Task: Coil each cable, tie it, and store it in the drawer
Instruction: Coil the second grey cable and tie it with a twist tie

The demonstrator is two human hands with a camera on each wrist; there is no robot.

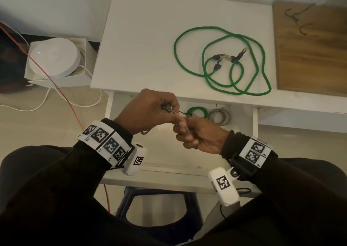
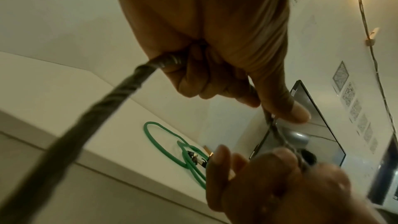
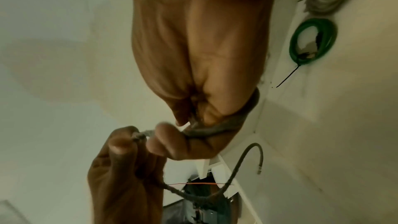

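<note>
- My left hand (image 1: pixel 144 112) and right hand (image 1: pixel 199 134) meet above the open drawer (image 1: pixel 255 133), both gripping one grey cable (image 1: pixel 170 110).
- The cable runs roughly left to right between my fists; a short stretch shows between them.
- My left hand is clenched around the cable, thumb and forefinger pinching it where it leaves toward the right hand.
- My right hand is curled around the other part, fingers closed on it.
- From the head view most of the grey cable is hidden inside my fists; only a small loop peeks out below the left wrist.
- The left wrist view shows the cable (image 2: pixel 90 117) leaving my fist as a long, blurred, dark line toward the camera.
- The right wrist view alone shows the free end (image 3: pixel 259 159) hooking upward, tipped with a small connector, well clear of both hands.
- A green coil (image 1: pixel 197 112) and a grey coil (image 1: pixel 219 116) lie side by side at the back of the drawer, each with a thin black tie sticking out.
- A loose green cable (image 1: pixel 221 61) sprawls in loops on the counter (image 1: pixel 131 48); its black connectors lie near the middle of the loops.
- A wooden board (image 1: pixel 311 54) sits to its right, cut off by the frame edge.
</note>
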